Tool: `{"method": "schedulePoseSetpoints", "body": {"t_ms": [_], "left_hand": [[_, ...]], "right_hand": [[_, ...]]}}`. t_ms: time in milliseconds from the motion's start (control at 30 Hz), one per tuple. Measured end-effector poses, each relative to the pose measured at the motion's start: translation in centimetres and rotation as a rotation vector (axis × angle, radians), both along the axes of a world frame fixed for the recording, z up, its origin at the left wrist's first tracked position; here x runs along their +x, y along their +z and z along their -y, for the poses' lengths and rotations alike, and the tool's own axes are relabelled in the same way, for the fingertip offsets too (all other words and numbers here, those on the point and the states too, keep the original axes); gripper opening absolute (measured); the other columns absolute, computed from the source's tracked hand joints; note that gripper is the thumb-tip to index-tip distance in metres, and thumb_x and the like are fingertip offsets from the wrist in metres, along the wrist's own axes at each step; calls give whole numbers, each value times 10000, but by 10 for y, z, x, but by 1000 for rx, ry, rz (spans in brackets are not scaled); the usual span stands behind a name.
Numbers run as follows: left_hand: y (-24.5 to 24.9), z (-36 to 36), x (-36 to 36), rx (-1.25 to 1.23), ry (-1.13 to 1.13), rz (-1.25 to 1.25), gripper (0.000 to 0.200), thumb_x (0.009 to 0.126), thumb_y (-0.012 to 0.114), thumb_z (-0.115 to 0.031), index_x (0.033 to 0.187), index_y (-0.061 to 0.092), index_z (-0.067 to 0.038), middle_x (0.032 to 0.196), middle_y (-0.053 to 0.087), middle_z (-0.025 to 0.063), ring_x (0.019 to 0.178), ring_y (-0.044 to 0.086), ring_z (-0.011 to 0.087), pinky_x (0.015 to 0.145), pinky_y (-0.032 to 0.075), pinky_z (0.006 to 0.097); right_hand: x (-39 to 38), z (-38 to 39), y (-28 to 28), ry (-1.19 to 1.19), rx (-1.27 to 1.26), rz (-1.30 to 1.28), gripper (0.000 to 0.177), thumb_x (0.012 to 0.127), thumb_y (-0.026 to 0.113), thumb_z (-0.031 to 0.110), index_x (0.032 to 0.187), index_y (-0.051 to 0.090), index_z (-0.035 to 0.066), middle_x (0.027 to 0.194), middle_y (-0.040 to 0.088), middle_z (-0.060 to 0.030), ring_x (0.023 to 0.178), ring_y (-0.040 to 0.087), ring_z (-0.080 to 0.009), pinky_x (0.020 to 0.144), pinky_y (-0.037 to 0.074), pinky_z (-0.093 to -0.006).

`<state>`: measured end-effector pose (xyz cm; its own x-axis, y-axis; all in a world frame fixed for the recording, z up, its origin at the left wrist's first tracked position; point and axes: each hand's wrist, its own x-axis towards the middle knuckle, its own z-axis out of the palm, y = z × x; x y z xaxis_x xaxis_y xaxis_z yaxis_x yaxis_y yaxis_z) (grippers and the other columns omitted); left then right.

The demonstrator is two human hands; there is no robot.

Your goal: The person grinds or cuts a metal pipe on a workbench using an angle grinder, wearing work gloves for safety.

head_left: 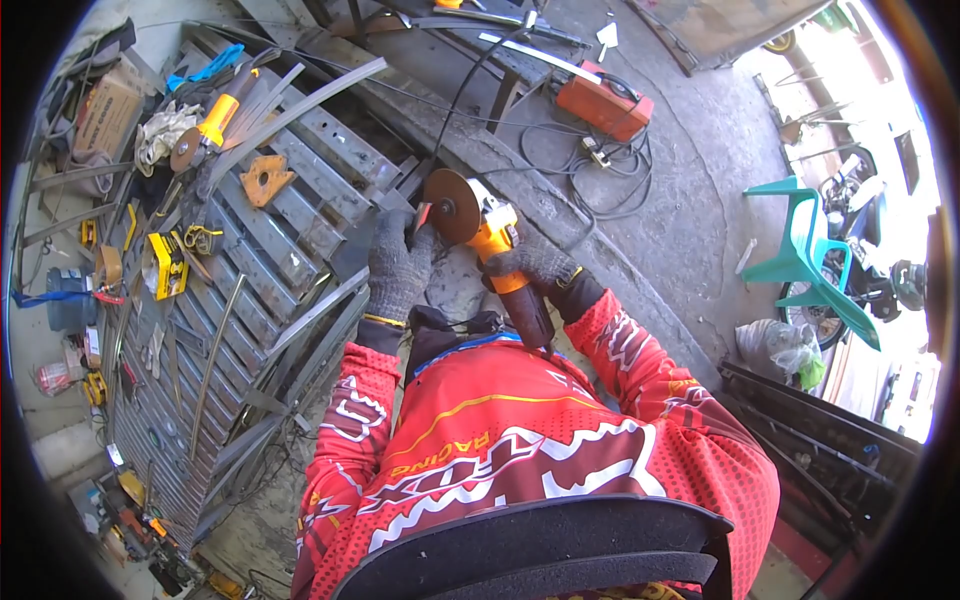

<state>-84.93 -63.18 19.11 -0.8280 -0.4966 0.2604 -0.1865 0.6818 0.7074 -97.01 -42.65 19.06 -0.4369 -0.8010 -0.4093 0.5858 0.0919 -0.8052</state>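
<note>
My right hand [535, 262], in a dark grey knit glove, is wrapped round the body of a yellow angle grinder [492, 236]. The grinder's brown disc [452, 206] faces up and left, and its dark rear end points back toward my body. My left hand [398, 262], gloved alike, is close against the disc's left edge with its fingers curled. Between its thumb and fingers shows a small reddish-orange piece [423, 215], whose kind I cannot tell. Both forearms, in red printed sleeves, reach forward from my waist.
To the left stands a slatted metal bench [290, 235] carrying a second yellow grinder [213, 122], a rusty plate [266, 180], a yellow box [167, 265] and metal strips. Ahead, a red machine [606, 104] lies among coiled cables [625, 185]. A green plastic chair [800, 250] is at right.
</note>
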Motion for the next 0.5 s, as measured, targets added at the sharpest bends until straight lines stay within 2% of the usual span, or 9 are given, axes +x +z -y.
{"method": "schedulePoseSetpoints", "body": {"t_ms": [200, 300, 400, 467, 500], "left_hand": [[10, -2, 4, 22, 36, 13, 219, 873, 735, -166, 958, 585, -30, 931, 590, 176, 821, 600, 376, 718, 475, 463], [15, -3, 5, 124, 83, 124, 225, 872, 742, -179, 949, 593, -28, 909, 598, 174, 833, 607, 378, 724, 478, 465], [14, 0, 4, 46, 73, 107, 216, 883, 733, -173, 984, 611, -26, 861, 602, 168, 822, 607, 380, 728, 483, 465], [13, 1, 3, -123, 11, -26, 198, 902, 710, -177, 990, 630, -19, 822, 600, 170, 806, 604, 382, 724, 481, 474], [13, 2, 3, -124, 10, -26, 198, 902, 710, -177, 990, 630, -19, 822, 600, 170, 806, 604, 382, 724, 481, 474]], "right_hand": [[1, -1, 0, -2, 15, -9, 908, 674, 787, -10, 1452, 344, 148, 1082, 613, -76, 880, 659, -223, 755, 595, -410], [3, -2, -7, 3, -2, 7, 900, 673, 795, 0, 1441, 351, 150, 1083, 612, -76, 876, 658, -224, 752, 595, -413], [4, -1, -2, -14, -11, 4, 871, 678, 795, 3, 1422, 366, 147, 1081, 612, -75, 876, 658, -223, 756, 596, -418], [4, -3, -4, -7, -17, 1, 851, 683, 792, 0, 1411, 376, 143, 1084, 611, -74, 878, 658, -221, 754, 595, -414], [4, -3, -5, 1, -22, -1, 831, 688, 790, -3, 1400, 386, 140, 1086, 611, -73, 879, 658, -219, 753, 595, -411]]}}
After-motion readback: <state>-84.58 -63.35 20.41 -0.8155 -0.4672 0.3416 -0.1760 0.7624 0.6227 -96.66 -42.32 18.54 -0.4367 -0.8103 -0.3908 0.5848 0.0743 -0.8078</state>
